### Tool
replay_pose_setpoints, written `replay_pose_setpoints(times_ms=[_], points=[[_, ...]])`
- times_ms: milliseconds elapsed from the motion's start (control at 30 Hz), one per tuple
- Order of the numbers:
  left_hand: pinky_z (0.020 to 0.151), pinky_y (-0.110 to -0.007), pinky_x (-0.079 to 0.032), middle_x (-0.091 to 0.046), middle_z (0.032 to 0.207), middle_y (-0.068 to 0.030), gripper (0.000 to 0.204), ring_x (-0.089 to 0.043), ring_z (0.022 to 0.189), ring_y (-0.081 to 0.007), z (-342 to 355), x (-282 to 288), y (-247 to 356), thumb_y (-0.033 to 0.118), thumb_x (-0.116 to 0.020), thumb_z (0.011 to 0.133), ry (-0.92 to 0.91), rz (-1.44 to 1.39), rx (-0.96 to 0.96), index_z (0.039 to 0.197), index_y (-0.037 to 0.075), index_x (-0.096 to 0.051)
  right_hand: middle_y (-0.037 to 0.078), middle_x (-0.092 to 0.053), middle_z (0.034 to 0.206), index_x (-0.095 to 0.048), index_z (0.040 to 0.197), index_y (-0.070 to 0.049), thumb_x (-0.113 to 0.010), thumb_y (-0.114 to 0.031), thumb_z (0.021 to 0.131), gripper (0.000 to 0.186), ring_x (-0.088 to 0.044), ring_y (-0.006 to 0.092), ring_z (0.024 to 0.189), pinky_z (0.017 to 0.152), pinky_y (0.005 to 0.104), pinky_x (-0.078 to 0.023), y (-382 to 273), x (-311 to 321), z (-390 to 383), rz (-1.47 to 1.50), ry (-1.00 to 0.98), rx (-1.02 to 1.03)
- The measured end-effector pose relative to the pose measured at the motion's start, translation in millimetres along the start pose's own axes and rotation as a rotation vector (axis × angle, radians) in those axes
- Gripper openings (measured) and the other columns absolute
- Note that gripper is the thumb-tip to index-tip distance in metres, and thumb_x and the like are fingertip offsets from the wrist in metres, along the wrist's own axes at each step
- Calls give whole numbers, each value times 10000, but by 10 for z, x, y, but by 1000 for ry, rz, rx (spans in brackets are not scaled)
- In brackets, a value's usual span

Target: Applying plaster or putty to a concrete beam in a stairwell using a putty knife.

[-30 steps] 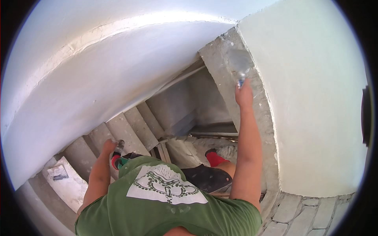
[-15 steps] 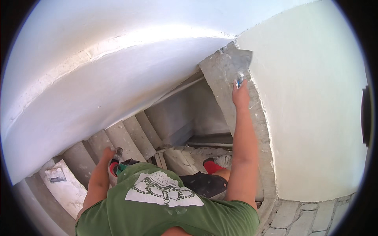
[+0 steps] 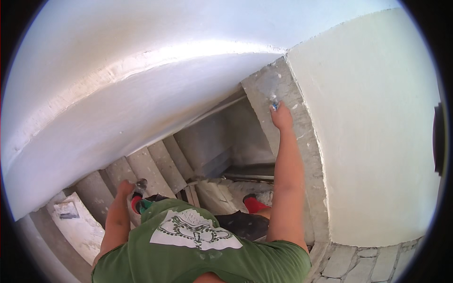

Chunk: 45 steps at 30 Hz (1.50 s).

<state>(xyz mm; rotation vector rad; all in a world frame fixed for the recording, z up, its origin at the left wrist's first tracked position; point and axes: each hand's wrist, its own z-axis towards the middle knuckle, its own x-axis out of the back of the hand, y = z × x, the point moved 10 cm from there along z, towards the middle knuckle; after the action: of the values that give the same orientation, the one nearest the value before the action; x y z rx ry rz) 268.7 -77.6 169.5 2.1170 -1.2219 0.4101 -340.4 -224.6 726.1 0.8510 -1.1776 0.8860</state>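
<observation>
My right hand (image 3: 281, 115) is closed round the handle of a wide putty knife (image 3: 274, 103), arm stretched forward. Its blade lies over the grey concrete ledge (image 3: 302, 137) beside the right wall and blends with the grey surface, so its outline is hard to see. Lower down on the left, my left hand (image 3: 125, 187) is held above the stairs with fingers curled. Right beside it shows a small, dark, smeared object (image 3: 141, 183), close to a red sock (image 3: 136, 203); whether the hand grips it is not plain.
Concrete stairs (image 3: 150, 167) drop away under me on the left. Beyond them opens a dark stairwell (image 3: 222, 127). White walls rise left (image 3: 165, 89) and right (image 3: 373, 127). A whitish, plaster-covered board (image 3: 84, 228) leans at lower left; stone paving (image 3: 361, 266) lies at lower right.
My right hand with the putty knife has moved left and slightly nearer along the ledge, and the blade has swung away from the wall's edge. My left hand has shifted slightly left and down.
</observation>
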Motion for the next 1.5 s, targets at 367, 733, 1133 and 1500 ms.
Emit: replay_pose_setpoints(times_ms=[367,733,1133,1500], points=[[910,-460,-465,-618,1095,-291,545,-588,1068,-415,26,151,386,380,-655,713,46,-1,-108,1050,-48,-639,269,-628,1014,-489,1111,-33,-531,-318,917,348,-605,435,953,800,525,-471,-122,65,-74,84,87,-175],[595,-457,-509,-644,697,-169,279,-643,645,-329,296,-637,443,283,-613,792,-198,893,-1072,1023,138,-674,221,-644,1022,-530,1139,-52,-549,-447,900,462,-613,393,984,826,487,-479,981,-434,-1570,328,-65,-411],[899,-410,-466,-629,1077,-297,510,-605,1044,-371,-2,-403,3651,348,-595,874,-270,647,-1078,1153,-79,-581,97,-556,737,-466,1096,-10,-523,-299,961,324,-573,223,645,615,375,-462,1902,-37,-4372,1203,1139,-1189],[866,-299,-458,-598,1107,-76,355,-562,975,-140,-4508,-1250,6437,216,-496,982,-1056,-205,-1302,1273,15,-478,135,-517,1104,-251,1449,-16,-460,-324,993,589,-515,151,901,806,293,-457,1290,134,-3907,1312,1196,-737]])
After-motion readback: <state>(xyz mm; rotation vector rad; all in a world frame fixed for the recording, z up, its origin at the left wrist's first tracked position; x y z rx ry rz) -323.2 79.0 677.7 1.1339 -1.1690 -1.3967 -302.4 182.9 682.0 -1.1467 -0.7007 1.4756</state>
